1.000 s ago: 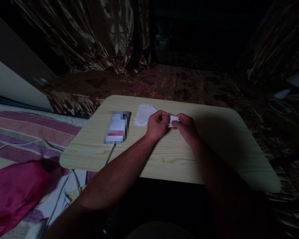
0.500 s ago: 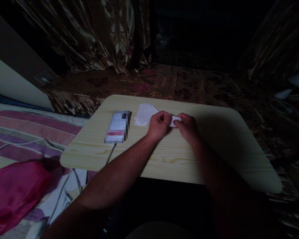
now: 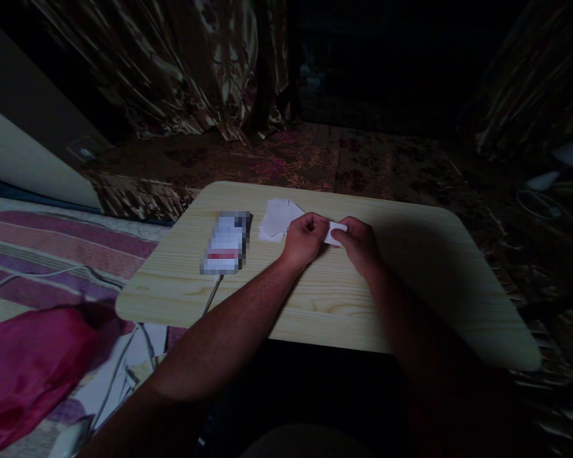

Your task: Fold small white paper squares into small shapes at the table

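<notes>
Between my two hands, over the middle of the wooden table (image 3: 334, 312), is a small piece of white paper (image 3: 334, 231). My left hand (image 3: 306, 238) has its fingers closed on the left end of the paper. The right end is pinched by my right hand (image 3: 360, 239), its thumb lying on the near face. Just left of and behind my left hand rests a loose pile of white paper sheets (image 3: 279, 216), partly overlapping one another. My left hand covers the pile's right edge.
A blurred-out phone (image 3: 226, 245) lies left on the table, a cable (image 3: 212, 296) running off the near edge. To the left is a bed with a striped cover (image 3: 42, 238) and a pink cloth (image 3: 33, 375). Patterned curtains (image 3: 229, 70) hang behind.
The paper between my hands has tilted slightly, so more of its white face shows now. My right fingers have shifted a little; the pile and the phone stay where they were.
</notes>
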Tool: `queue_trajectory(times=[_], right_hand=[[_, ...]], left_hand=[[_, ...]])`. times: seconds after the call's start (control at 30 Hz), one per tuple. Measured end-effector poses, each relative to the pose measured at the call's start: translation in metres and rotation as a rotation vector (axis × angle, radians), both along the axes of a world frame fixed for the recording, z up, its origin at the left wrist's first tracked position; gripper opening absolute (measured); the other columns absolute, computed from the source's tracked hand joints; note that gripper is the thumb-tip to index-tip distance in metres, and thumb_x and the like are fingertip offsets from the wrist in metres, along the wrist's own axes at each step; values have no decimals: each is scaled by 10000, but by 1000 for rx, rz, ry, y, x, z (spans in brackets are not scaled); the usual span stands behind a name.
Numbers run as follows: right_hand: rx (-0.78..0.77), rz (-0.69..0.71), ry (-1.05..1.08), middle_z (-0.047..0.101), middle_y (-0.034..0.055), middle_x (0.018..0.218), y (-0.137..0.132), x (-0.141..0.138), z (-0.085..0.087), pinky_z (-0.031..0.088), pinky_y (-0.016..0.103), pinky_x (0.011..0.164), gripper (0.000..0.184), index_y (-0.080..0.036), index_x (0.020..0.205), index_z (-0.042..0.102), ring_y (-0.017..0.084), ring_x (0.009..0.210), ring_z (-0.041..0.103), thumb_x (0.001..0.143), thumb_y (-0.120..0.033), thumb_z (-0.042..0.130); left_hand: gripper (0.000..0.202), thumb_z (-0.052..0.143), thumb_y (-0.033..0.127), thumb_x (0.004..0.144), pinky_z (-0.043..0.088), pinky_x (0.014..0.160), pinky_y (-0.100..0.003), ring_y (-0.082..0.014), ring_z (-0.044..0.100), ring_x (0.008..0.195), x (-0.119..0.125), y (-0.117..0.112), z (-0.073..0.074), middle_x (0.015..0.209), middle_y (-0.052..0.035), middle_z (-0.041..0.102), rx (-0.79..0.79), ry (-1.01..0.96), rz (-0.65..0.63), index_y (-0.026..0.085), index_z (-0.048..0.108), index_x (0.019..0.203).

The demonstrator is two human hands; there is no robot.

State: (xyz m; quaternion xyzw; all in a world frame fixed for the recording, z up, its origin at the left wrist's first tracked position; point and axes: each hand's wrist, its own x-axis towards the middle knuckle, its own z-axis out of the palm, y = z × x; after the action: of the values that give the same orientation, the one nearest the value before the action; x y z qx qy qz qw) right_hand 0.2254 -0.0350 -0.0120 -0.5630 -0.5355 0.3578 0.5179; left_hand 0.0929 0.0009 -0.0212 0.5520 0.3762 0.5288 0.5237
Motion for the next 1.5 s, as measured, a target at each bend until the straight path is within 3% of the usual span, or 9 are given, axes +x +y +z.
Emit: queue_trajectory(times=[0.7, 0.97, 1.5], right_hand=[[64, 47, -135, 564, -28, 607, 0, 8, -3, 358, 253, 531, 173, -181, 744, 608, 130, 568, 486, 707, -345, 644], [23, -11, -97, 532, -40, 567, 0, 3, -1, 309, 241, 479, 165, -182, 713, 596, 113, 522, 444, 692, -334, 655], [27, -27, -103, 581, -25, 598, 2, 7, -1, 345, 247, 497, 164, -189, 714, 598, 128, 544, 486, 682, -339, 657]], left_hand=[[191, 656, 325, 712, 282, 449, -208, -55, 367, 441, 0, 0, 0, 507, 53, 470, -159, -97, -126, 150, 583, 688], [192, 661, 326, 715, 317, 483, -205, -58, 384, 472, 0, 1, 0, 525, 48, 487, -103, -54, -77, 147, 598, 692], [191, 655, 329, 724, 329, 494, -204, -61, 389, 486, 0, 1, -1, 540, 41, 504, -86, -29, -91, 148, 602, 693]])
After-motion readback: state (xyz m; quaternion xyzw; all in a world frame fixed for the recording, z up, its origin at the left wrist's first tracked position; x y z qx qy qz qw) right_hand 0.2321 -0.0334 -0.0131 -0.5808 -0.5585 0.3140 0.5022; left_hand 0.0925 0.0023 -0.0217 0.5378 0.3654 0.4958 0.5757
